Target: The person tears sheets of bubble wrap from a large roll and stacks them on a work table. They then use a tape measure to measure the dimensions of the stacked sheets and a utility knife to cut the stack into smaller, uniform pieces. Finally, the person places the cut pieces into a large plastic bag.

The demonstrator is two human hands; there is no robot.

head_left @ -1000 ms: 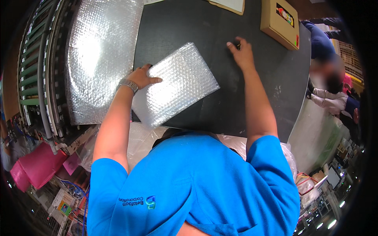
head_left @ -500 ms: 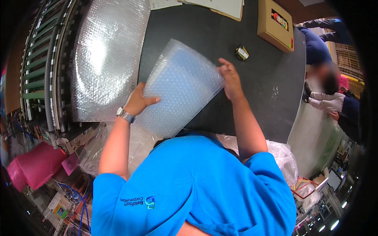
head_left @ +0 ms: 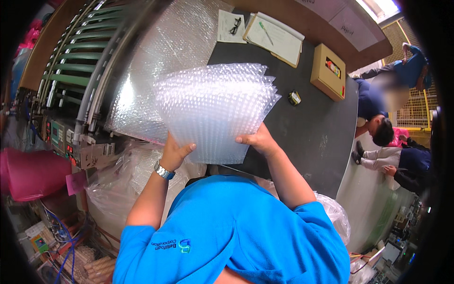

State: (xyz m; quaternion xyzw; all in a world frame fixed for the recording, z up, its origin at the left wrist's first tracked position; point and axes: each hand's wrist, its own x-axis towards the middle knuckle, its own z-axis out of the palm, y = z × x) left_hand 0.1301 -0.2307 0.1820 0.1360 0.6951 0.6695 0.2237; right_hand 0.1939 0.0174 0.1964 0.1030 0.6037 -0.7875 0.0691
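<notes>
Between my two hands is a stack of clear bubble wrap sheets [head_left: 215, 106], raised over the near part of the dark table. Its layers fan apart at the upper right corner, and the far side curves over. My left hand [head_left: 175, 152] grips the near left edge, thumb on top and fingers hidden beneath. On the opposite edge my right hand [head_left: 257, 140] pinches the stack the same way. A silver watch sits on my left wrist.
A wide bubble wrap sheet [head_left: 142, 90] lies along the left, beside a roller machine [head_left: 85, 57]. Across the dark table [head_left: 302, 137] are a tape measure [head_left: 294, 98], a cardboard box [head_left: 327, 73], a clipboard [head_left: 283, 54] and glasses [head_left: 235, 26]. Other people [head_left: 378, 118] are at right.
The bubble wrap stack has turned and its layers have spread into a fan. My right hand has come down and closed on its right edge. My left hand still holds the left side.
</notes>
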